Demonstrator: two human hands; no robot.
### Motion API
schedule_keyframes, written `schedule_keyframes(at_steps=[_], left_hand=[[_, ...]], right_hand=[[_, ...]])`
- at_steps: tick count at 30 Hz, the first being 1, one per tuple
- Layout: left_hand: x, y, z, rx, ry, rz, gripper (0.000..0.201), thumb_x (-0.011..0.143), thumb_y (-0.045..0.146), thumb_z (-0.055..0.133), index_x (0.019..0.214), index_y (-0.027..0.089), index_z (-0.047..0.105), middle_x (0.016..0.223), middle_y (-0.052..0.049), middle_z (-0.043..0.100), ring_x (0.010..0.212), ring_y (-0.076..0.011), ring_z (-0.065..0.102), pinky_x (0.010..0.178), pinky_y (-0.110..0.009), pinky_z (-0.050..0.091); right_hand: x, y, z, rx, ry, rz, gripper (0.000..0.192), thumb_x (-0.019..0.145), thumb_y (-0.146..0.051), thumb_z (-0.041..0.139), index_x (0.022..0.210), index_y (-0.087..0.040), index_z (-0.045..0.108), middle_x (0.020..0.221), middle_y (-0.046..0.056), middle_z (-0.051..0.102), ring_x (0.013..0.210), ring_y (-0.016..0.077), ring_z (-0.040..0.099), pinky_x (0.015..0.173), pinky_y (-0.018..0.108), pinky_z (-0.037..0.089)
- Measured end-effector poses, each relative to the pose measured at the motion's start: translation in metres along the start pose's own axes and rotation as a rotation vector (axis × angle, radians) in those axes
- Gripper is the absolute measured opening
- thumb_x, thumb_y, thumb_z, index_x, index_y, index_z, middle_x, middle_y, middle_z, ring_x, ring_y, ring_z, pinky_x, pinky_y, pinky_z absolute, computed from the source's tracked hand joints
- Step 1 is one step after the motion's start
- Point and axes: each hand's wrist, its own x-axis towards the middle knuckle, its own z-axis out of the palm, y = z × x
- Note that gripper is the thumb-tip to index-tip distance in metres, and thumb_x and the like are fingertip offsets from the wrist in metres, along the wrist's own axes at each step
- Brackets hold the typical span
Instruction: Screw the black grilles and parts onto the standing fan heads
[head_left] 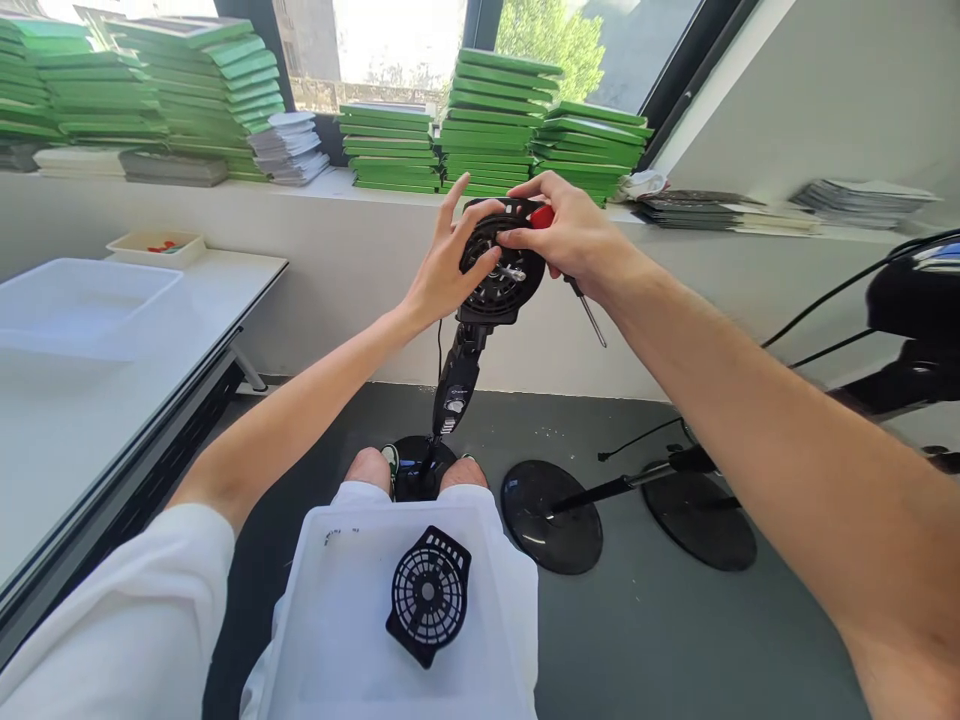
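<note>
Basically, left hand point(442, 275) gripped the fan head point(499, 270) by its left rim, fingers spread. Right hand point(574, 235) pinched the red-handled screwdriver point(577, 285), shaft pointing down-right. Fan stood between the knees, long axis near vertical, leaning right, open face toward the camera. Detached grille point(429, 595) lay mid-tray point(337, 620), flat.

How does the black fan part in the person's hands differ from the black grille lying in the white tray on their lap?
The fan head sits upright on a stand, gripped by the left hand and right hand; the loose grille lies flat in the white tray, untouched. The fan head looks thicker, the loose grille like a thin cover. Both are black with round slotted faces.
</note>
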Motion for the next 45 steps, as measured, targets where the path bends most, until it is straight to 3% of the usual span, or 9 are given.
schedule_keyframes(at_steps=[11,19,22,24,28,32,35,39,45], left_hand=[[0.018,-0.002,-0.015,0.201,-0.092,0.067,0.034,0.106,0.057,0.050,0.113,0.028,0.067,0.149,-0.005,0.058,0.134,-0.0244,0.052,0.118,-0.047,0.046],[0.013,0.009,-0.003,0.195,-0.002,-0.041,0.010,0.102,0.032,0.063,0.108,0.028,0.070,0.151,-0.004,0.056,0.132,-0.0237,0.060,0.114,-0.043,0.053],[0.010,0.013,-0.002,0.184,0.013,-0.052,0.010,0.103,0.033,0.061,0.105,0.030,0.070,0.151,-0.003,0.057,0.132,-0.0237,0.061,0.112,-0.042,0.055],[0.009,0.013,-0.002,0.183,0.023,-0.052,0.010,0.102,0.033,0.061,0.103,0.029,0.070,0.151,-0.004,0.057,0.133,-0.0238,0.061,0.112,-0.042,0.055],[0.009,0.013,-0.001,0.186,0.023,-0.062,0.013,0.103,0.035,0.060,0.102,0.028,0.071,0.152,-0.004,0.056,0.132,-0.0237,0.062,0.111,-0.040,0.055],[0.008,0.014,0.001,0.185,0.023,-0.055,0.014,0.104,0.036,0.059,0.103,0.028,0.071,0.151,-0.003,0.057,0.129,-0.0229,0.063,0.110,-0.038,0.055],[0.008,0.016,0.000,0.198,0.020,-0.063,0.014,0.104,0.035,0.060,0.103,0.027,0.071,0.151,-0.005,0.056,0.127,-0.0233,0.064,0.108,-0.039,0.056],[0.008,0.018,-0.002,0.213,0.015,-0.084,0.014,0.103,0.034,0.060,0.103,0.026,0.072,0.151,-0.006,0.056,0.124,-0.0243,0.065,0.100,-0.039,0.060],[0.009,0.020,-0.002,0.193,0.007,-0.099,0.011,0.101,0.032,0.063,0.104,0.026,0.072,0.151,-0.006,0.056,0.125,-0.0245,0.065,0.096,-0.037,0.061]], right_hand=[[0.022,0.021,0.001,-0.097,0.039,-0.023,0.064,0.081,-0.033,0.084,0.133,-0.017,0.051,0.088,0.000,0.067,0.061,0.0112,0.048,0.056,0.031,0.047],[0.001,0.041,0.021,-0.236,0.314,-0.247,0.051,0.092,-0.057,0.066,0.134,-0.028,0.059,0.126,0.009,0.072,0.105,0.0273,0.068,0.095,0.047,0.053],[-0.016,0.031,0.013,-0.210,0.433,-0.252,0.042,0.094,-0.061,0.060,0.117,-0.026,0.065,0.122,0.011,0.075,0.096,0.0268,0.070,0.090,0.046,0.053],[-0.024,0.020,0.001,-0.153,0.502,-0.253,0.041,0.094,-0.065,0.057,0.090,-0.024,0.064,0.096,0.009,0.077,0.076,0.0219,0.067,0.077,0.042,0.052],[-0.035,-0.011,-0.025,0.104,0.541,-0.338,0.045,0.093,-0.055,0.055,0.061,-0.026,0.041,0.048,-0.002,0.047,0.044,0.0130,0.044,0.051,0.033,0.038],[-0.047,-0.040,-0.036,0.076,0.522,-0.617,0.004,0.084,-0.025,0.050,0.086,-0.025,0.047,0.067,-0.004,0.058,0.059,0.0141,0.058,0.062,0.033,0.045],[-0.057,-0.047,-0.038,-0.289,0.522,-0.726,0.011,0.093,-0.024,0.050,0.104,-0.025,0.047,0.088,-0.003,0.067,0.063,0.0106,0.060,0.065,0.032,0.043],[-0.063,-0.044,-0.040,-0.353,0.553,-0.920,0.019,0.103,-0.043,0.052,0.112,-0.028,0.047,0.096,-0.001,0.068,0.077,0.0139,0.069,0.063,0.030,0.045],[-0.068,-0.032,-0.035,-0.530,0.482,-0.676,0.027,0.102,-0.055,0.054,0.100,-0.028,0.058,0.107,0.008,0.075,0.090,0.0223,0.071,0.068,0.038,0.054]])
